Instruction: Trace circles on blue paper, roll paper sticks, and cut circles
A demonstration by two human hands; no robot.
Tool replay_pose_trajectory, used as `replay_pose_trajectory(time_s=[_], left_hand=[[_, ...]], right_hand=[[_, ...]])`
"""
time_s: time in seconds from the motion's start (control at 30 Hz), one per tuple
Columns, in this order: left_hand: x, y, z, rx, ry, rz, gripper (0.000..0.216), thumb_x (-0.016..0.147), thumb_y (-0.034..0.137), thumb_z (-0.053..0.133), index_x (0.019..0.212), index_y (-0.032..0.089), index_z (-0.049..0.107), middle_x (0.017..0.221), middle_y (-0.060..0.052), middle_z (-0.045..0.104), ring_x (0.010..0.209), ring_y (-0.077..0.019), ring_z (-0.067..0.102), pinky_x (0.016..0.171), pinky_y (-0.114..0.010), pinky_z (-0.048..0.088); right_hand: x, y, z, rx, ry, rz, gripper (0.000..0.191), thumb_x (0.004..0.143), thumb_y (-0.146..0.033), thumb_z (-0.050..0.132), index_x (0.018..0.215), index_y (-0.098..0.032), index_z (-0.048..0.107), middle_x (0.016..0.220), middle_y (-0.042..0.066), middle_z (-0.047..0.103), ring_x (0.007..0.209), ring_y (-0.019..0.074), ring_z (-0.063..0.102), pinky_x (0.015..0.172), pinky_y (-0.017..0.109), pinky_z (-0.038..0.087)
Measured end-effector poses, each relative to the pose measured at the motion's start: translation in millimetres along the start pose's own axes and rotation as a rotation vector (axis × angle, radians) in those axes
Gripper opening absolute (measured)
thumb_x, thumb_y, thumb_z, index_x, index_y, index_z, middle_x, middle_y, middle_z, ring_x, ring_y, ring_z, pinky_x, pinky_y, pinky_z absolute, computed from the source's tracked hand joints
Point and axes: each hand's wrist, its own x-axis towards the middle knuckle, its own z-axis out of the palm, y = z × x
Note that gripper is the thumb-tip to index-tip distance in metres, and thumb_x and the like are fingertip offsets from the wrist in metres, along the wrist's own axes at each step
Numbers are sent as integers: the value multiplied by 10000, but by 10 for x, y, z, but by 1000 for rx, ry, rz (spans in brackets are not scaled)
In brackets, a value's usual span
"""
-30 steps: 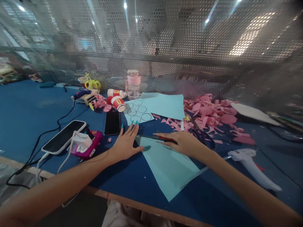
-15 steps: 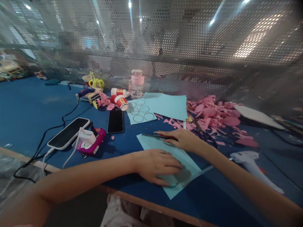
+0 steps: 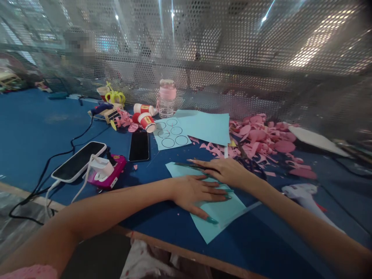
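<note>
My left hand (image 3: 200, 192) lies flat on a light blue sheet of paper (image 3: 205, 230), fingers spread and pointing right. Green-blue nails show on it. At the sheet's far edge, my right hand (image 3: 225, 168) is closed around a thin dark pointed tool (image 3: 188, 166), its tip to the left; whether this is a knife or a scissor blade I cannot tell. The right index finger stretches along the tool. From under the sheet's right side sticks out a clear flat strip (image 3: 247, 212). Behind the hands lies a paper with drawn circles (image 3: 174, 135), beside more blue sheets (image 3: 209, 126).
Pink paper scraps (image 3: 261, 135) are heaped at the back right, near a white glue gun (image 3: 305, 197). To the left are a black phone (image 3: 139, 146), a white-edged phone (image 3: 80, 162) on a cable and a magenta power block (image 3: 116, 174). Paper cups (image 3: 147, 122) and a bottle (image 3: 167, 99) stand behind.
My left hand has shifted slightly up and its fingers have spread out flat on the sheet. The right hand stays at the far edge with the tool. The view has moved a little.
</note>
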Motion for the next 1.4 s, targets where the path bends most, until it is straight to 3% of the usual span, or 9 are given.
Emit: replay_pose_trajectory(time_s=[0.2, 0.3, 0.4, 0.47, 0.5, 0.57, 0.67, 0.87, 1.4], left_hand=[[8, 14, 50, 0, 84, -9, 659, 851, 452, 415, 1385, 105, 246, 1436, -94, 284, 1349, -193, 177, 1103, -345, 110], [-106, 26, 56, 25, 214, 78, 477, 874, 395, 390, 1278, 143, 424, 1291, -86, 499, 1248, -181, 390, 1053, -310, 268], [-339, -27, -5, 124, 621, 37, 290, 892, 324, 336, 1023, 203, 565, 960, -59, 658, 950, -154, 597, 878, -272, 442], [-482, -127, -62, 174, 1016, -333, 297, 909, 250, 263, 1036, 165, 517, 963, -99, 627, 939, -173, 585, 859, -332, 451], [-530, -196, -78, 207, 1097, -518, 291, 908, 230, 265, 1082, 147, 483, 1021, -121, 599, 987, -188, 560, 877, -363, 439], [-568, -350, -67, 271, 1042, -715, 320, 897, 228, 293, 1169, 108, 411, 1140, -167, 538, 1106, -223, 491, 923, -408, 405], [-539, -540, 48, 305, 746, -863, 418, 879, 200, 314, 1278, 76, 305, 1320, -199, 403, 1271, -262, 330, 988, -452, 339], [-522, -577, 146, 297, 365, -925, 496, 899, 198, 234, 1377, 95, 152, 1431, -140, 279, 1352, -234, 154, 1042, -491, 245], [-524, -571, 113, 335, 314, -915, 521, 910, 215, 190, 1406, 90, 91, 1443, -136, 249, 1348, -236, 167, 1038, -510, 234]], right_hand=[[9, -46, -46, 7, -27, 9, 429, 918, -350, 311, 1347, -350, 327, 857, 13, 691, 668, 119, 602, 528, 186, 381], [41, -31, -107, 22, -45, 5, 419, 909, -360, 335, 1328, -367, 357, 852, 1, 694, 649, 120, 599, 550, 196, 388], [62, -14, -134, 28, -59, 8, 412, 900, -366, 361, 1312, -379, 381, 832, -6, 696, 629, 120, 595, 559, 199, 383], [66, -5, -129, 18, -63, 7, 411, 901, -357, 364, 1312, -380, 381, 828, -3, 695, 626, 119, 594, 549, 197, 371], [67, 0, -122, 11, -66, 5, 414, 902, -353, 365, 1315, -378, 375, 824, 0, 694, 626, 119, 595, 541, 195, 363], [69, 8, -106, 2, -79, 2, 421, 906, -349, 365, 1326, -378, 352, 806, 2, 691, 616, 116, 593, 520, 189, 344], [74, 15, -90, -21, -98, 6, 429, 912, -348, 359, 1337, -390, 315, 783, -1, 688, 601, 113, 587, 501, 185, 321], [62, -31, -107, -119, -68, -26, 437, 910, -342, 366, 1342, -375, 313, 750, 7, 684, 592, 115, 586, 488, 187, 293], [46, 8, -177, -146, -88, -27, 419, 905, -329, 361, 1322, -371, 360, 696, 10, 679, 535, 108, 556, 462, 187, 249]])
